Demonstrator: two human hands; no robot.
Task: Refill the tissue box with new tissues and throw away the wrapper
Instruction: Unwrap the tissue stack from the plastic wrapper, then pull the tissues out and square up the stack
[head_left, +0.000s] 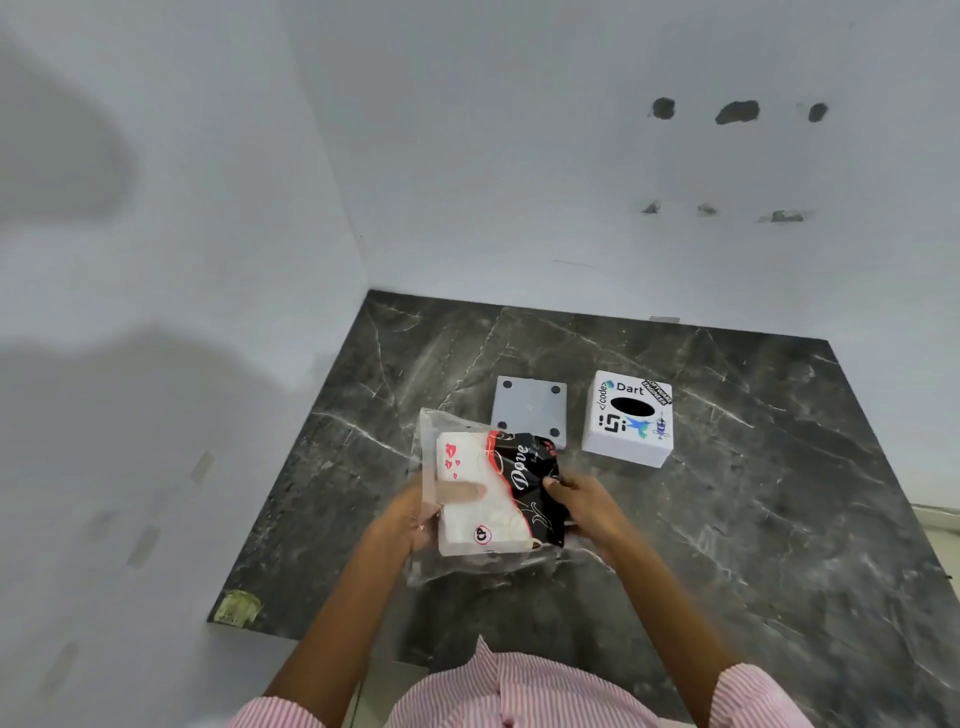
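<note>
The left hand (415, 514) holds the near-left side of the tissue pack (496, 493), its grip closed on it — one finger shows through the clear plastic wrapper (431, 447), lying across the white end of the pack. The wrapper is loose and stands out past the pack on the left and below it. The pack is white with red marks on its left part and black with the word "Dove" on its right part, and it is held just above the dark marbled bench (753, 519). The right hand (587, 506) closes its grip on the black right end of the pack, fingertips curled over the edge. Just beyond the pack a grey square plate (530, 410) with four dark corner dots lies flat on the bench. To its right — apart from it — stands the white tissue box (628, 418), its dark oval slot facing up among stickers, one reading "Dart". A striped pink sleeve (748, 696) shows at the bottom edge.
</note>
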